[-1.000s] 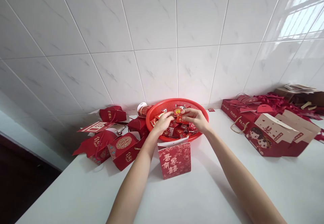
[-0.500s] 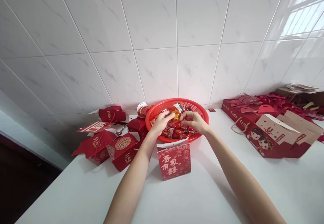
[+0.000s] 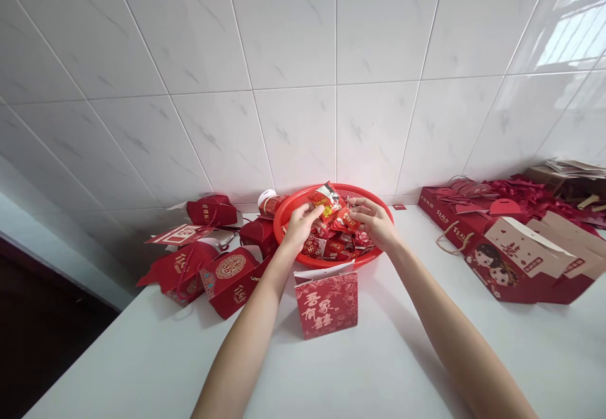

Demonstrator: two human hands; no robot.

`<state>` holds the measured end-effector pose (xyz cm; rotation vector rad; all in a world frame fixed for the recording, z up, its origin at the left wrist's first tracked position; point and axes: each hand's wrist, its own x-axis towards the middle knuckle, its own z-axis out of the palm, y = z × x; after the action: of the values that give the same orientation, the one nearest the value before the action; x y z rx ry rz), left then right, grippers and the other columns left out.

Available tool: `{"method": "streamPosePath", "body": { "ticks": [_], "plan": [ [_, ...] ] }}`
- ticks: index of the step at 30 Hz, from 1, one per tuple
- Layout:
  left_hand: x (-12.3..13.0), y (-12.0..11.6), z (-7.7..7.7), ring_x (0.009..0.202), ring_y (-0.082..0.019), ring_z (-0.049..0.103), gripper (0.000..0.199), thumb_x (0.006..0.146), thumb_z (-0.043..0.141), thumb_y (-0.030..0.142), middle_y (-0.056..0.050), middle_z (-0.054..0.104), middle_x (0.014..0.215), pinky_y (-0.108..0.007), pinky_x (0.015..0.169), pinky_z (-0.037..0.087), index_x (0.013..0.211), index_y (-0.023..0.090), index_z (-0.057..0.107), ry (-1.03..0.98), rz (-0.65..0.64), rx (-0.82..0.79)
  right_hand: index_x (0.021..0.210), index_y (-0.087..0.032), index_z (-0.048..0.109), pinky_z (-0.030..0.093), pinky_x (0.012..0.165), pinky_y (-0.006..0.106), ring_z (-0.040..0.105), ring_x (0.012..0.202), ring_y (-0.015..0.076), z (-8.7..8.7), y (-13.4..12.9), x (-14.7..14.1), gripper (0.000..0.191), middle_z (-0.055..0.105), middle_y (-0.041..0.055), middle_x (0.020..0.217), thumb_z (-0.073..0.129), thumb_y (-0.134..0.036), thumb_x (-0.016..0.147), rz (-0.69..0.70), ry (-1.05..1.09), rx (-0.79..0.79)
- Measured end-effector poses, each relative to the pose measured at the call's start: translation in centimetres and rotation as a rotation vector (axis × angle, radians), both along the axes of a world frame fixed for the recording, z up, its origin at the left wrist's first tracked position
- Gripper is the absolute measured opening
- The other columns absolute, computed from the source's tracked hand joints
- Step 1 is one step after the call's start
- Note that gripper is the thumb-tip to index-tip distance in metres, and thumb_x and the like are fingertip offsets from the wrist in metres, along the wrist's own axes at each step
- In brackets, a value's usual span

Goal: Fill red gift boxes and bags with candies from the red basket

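Left hand: your left hand (image 3: pixel 299 224) pinches a glossy film packet (image 3: pixel 327 199), crinkled, red with yellow print and a white-and-black portion, held above the basket.
Right hand: your right hand (image 3: pixel 374 222) is over the basket's right side, fingers bent and narrowly spaced at a smaller red packet (image 3: pixel 344 220); whether they grip it, I cannot tell.
Basket: the round red plastic basket (image 3: pixel 356 192) has a smooth rim and a perforated wall; shiny wrapped pieces (image 3: pixel 336 247) lie heaped inside.
Carton: a red card carton (image 3: pixel 327 305) with pale characters stands upright, flaps raised, just in front of the basket between your forearms.
Left cluster: angular red card boxes (image 3: pixel 231 280), one bearing a round pale-gold emblem.
Right cluster: red-and-beige printed card bags (image 3: pixel 516 261) near crumpled dark-red material (image 3: pixel 516 198).
Surface: smooth white table (image 3: pixel 379 368) against glossy, grey-veined tiles (image 3: pixel 293 28).
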<state>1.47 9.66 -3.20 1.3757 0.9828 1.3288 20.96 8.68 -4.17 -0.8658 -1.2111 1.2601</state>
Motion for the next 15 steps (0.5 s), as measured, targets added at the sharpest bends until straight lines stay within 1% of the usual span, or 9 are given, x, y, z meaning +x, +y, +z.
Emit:
{"method": "streamPosePath", "body": {
  "ticks": [3, 5, 8, 11, 15],
  "plan": [
    [0.06, -0.11, 0.15, 0.054, -0.011, 0.053, 0.046, 0.059, 0.08, 0.054, 0.003, 0.058, 0.066, -0.024, 0.056, 0.044, 0.074, 0.018, 0.057, -0.041, -0.011, -0.032, 0.096, -0.022, 0.067, 0.049, 0.065, 0.028, 0.063, 0.078, 0.0167, 0.0, 0.2, -0.05, 0.042, 0.066, 0.0003, 0.082, 0.08, -0.032, 0.057, -0.048, 0.08, -0.058],
    [0.05, -0.15, 0.13, 0.051, -0.009, 0.05, 0.046, 0.06, 0.08, 0.054, 0.004, 0.055, 0.065, -0.023, 0.053, 0.04, 0.072, 0.017, 0.055, -0.044, -0.012, -0.006, 0.091, -0.021, 0.069, 0.05, 0.065, 0.027, 0.063, 0.077, 0.0161, 0.04, 0.22, -0.11, 0.039, 0.067, 0.0005, 0.08, 0.08, -0.028, 0.055, -0.047, 0.116, -0.084],
    [0.03, -0.21, 0.05, 0.047, -0.006, 0.043, 0.046, 0.061, 0.08, 0.053, 0.006, 0.049, 0.061, -0.02, 0.046, 0.03, 0.069, 0.017, 0.053, -0.035, 0.004, 0.031, 0.087, -0.021, 0.071, 0.048, 0.063, 0.026, 0.062, 0.075, 0.0154, 0.06, 0.2, -0.22, 0.037, 0.069, 0.0006, 0.079, 0.081, -0.023, 0.051, -0.038, 0.135, -0.109],
    [0.06, -0.35, 0.02, 0.045, -0.004, 0.037, 0.047, 0.061, 0.081, 0.054, 0.007, 0.044, 0.059, -0.021, 0.043, 0.022, 0.067, 0.017, 0.052, -0.019, 0.015, 0.023, 0.084, -0.02, 0.072, 0.049, 0.062, 0.026, 0.062, 0.074, 0.0151, 0.05, 0.24, -0.31, 0.035, 0.069, 0.0003, 0.077, 0.082, -0.02, 0.05, -0.035, 0.173, -0.112],
    [0.1, -0.46, -0.13, 0.045, -0.005, 0.038, 0.047, 0.062, 0.08, 0.055, 0.006, 0.044, 0.062, -0.021, 0.044, 0.022, 0.07, 0.018, 0.053, 0.021, 0.025, 0.032, 0.076, -0.019, 0.073, 0.049, 0.063, 0.025, 0.063, 0.074, 0.0142, 0.08, 0.32, -0.42, 0.029, 0.07, 0.0014, 0.078, 0.083, -0.019, 0.048, -0.053, 0.252, -0.111]
  ]
}}
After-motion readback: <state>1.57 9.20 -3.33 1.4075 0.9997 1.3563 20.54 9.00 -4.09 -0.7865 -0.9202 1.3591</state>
